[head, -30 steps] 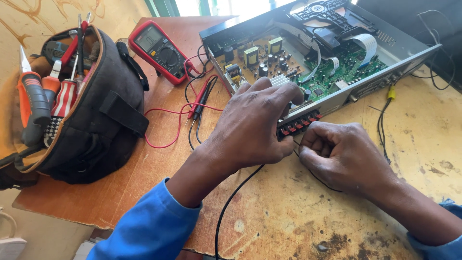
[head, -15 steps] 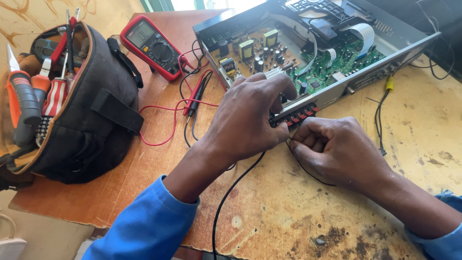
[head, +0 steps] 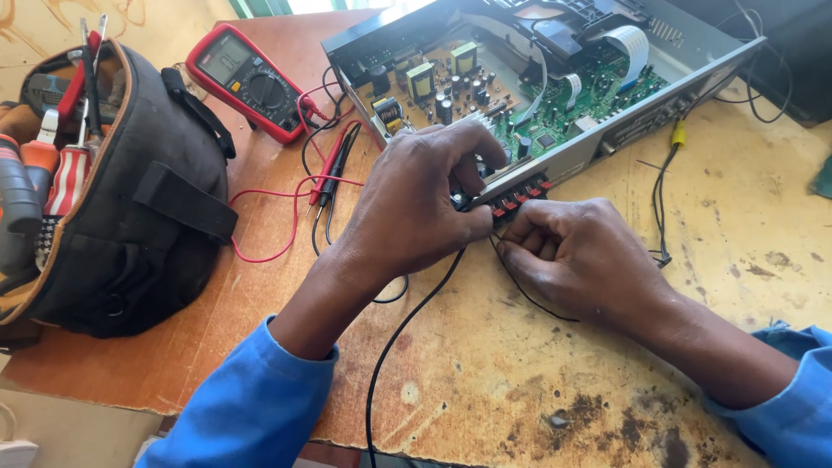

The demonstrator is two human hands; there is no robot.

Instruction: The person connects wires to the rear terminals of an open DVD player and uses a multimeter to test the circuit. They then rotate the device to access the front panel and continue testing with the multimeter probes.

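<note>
Change: both hands have stayed at the red terminals (head: 520,198).
Left hand (head: 416,204): pinches terminals.
Right hand (head: 576,256): clenched on black wire (head: 407,325).
Amplifier (head: 537,78): long axis runs up-right from the hands.

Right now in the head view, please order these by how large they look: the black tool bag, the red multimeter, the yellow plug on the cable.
1. Black tool bag, largest, though it is nearer the camera.
2. Red multimeter.
3. Yellow plug, clearly smallest.

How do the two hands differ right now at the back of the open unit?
The left hand arches over the red terminal row, fingers pressing down; the right hand lies low on the table, curled and pinching a thin black wire. Both meet at the terminals.
</note>
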